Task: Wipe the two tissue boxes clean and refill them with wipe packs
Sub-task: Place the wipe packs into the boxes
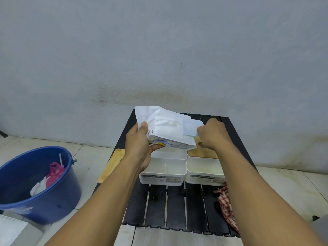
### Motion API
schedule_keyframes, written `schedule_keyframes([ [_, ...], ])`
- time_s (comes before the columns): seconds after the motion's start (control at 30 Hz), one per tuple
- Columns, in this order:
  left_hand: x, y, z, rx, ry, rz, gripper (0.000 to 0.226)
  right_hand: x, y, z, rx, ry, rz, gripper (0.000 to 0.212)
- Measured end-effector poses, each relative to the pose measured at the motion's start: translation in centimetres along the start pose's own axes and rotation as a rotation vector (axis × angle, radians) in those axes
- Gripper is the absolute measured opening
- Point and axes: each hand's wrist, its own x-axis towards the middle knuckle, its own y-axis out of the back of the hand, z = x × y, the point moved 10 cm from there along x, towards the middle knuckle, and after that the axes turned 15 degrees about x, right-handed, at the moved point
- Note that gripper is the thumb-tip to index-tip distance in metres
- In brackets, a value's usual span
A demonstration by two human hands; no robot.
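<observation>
A white wipe pack (165, 128) is held in the air above two white tissue boxes. My left hand (139, 144) grips its left end, thumb on top. My right hand (212, 134) pinches the pale blue seal flap (190, 127) at the pack's right end; the flap is peeled partly up. The left tissue box (164, 172) stands with no lid on, its divided inside bare. The right tissue box (204, 173) is also uncovered at the front, with a wooden lid (200, 153) lying across its back.
The boxes stand on a low black slatted table (175, 208). A red checked cloth (227, 206) lies at its right edge. A second wooden lid (110, 165) hangs over the table's left edge. A blue bucket (35, 183) with rubbish stands on the tiled floor at left.
</observation>
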Motion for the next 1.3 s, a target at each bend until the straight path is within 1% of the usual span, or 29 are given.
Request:
schedule_keyframes([
  [0.07, 0.1, 0.2, 0.4, -0.001, -0.023, 0.021, 0.023, -0.4, 0.2, -1.0, -0.027, 0.041, 0.009, 0.012],
  [0.1, 0.2, 0.4, 0.6, 0.003, -0.035, 0.038, 0.023, -0.9, 0.5, -2.0, -0.035, 0.099, 0.048, 0.015],
  [0.2, 0.4, 0.6, 0.9, 0.017, -0.063, 0.073, 0.024, -3.9, 2.0, -6.1, 0.035, 0.359, 0.257, 0.022],
  [0.23, 0.4, 0.6, 0.8, 0.021, -0.065, 0.078, 0.024, -4.8, 1.9, -7.1, 0.066, 0.412, 0.287, 0.02],
  [0.27, 0.3, 0.5, 0.7, 0.025, -0.065, 0.083, 0.024, -5.3, 1.2, -7.8, 0.073, 0.433, 0.276, 0.021],
  [0.3, 0.2, 0.4, 0.6, 0.024, -0.065, 0.086, 0.024, -5.7, 0.0, -8.2, 0.038, 0.435, 0.237, 0.028],
  [0.37, 0.1, 0.3, 0.7, 0.007, -0.071, 0.076, 0.025, -6.2, -2.4, -8.2, -0.09, 0.451, 0.161, 0.039],
  [0.43, 0.0, 0.2, 0.9, -0.02, -0.076, 0.067, 0.026, -6.4, -4.0, -7.9, -0.16, 0.483, 0.132, 0.04],
  [0.5, 0.1, 0.5, 1.0, -0.049, -0.078, 0.071, 0.026, -5.8, -4.6, -6.9, -0.146, 0.442, 0.097, 0.037],
  [0.6, 0.5, 0.9, 0.8, -0.099, -0.055, 0.063, 0.025, -4.5, -4.9, -5.5, -0.1, 0.344, -0.01, 0.037],
  [0.63, 0.7, 0.9, 0.7, -0.123, -0.042, 0.052, 0.026, -4.2, -4.9, -5.2, -0.045, 0.322, -0.036, 0.038],
  [0.7, 1.1, 0.9, 0.7, -0.168, -0.013, 0.018, 0.028, -3.4, -4.4, -4.5, 0.165, 0.254, -0.033, 0.039],
  [0.77, 1.6, 1.0, 0.4, -0.192, 0.02, -0.007, 0.029, -2.8, -3.8, -3.5, 0.383, 0.174, 0.006, 0.027],
  [0.8, 1.9, 1.2, 0.3, -0.188, 0.028, -0.009, 0.029, -2.8, -3.6, -3.1, 0.432, 0.144, 0.02, 0.02],
  [0.83, 2.1, 1.5, 0.3, -0.163, 0.029, -0.003, 0.029, -3.0, -3.5, -2.8, 0.433, 0.125, 0.023, 0.019],
  [0.9, 2.6, 2.1, 0.5, -0.007, -0.003, 0.02, 0.026, -3.4, -3.7, -2.1, 0.395, 0.12, 0.035, 0.025],
  [1.0, 3.0, 2.8, 1.4, 0.426, -0.115, 0.062, 0.014, -4.4, -4.3, -1.8, 0.279, 0.175, 0.023, 0.03],
  [1.07, 3.2, 3.2, 1.1, 0.62, -0.14, 0.061, 0.011, -4.9, -5.1, -1.6, 0.188, 0.22, -0.033, 0.035],
  [1.17, 4.0, 3.6, -0.5, 0.683, -0.084, 0.013, 0.017, -6.0, -7.1, -1.6, 0.057, 0.298, -0.171, 0.039],
  [1.23, 4.4, 3.6, -1.4, 0.688, -0.041, -0.018, 0.021, -6.7, -8.6, -1.1, -0.117, 0.359, -0.247, 0.038],
  [1.3, 4.8, 3.7, -2.1, 0.692, -0.029, -0.038, 0.021, -6.9, -9.7, -0.2, -0.315, 0.394, -0.263, 0.048],
])
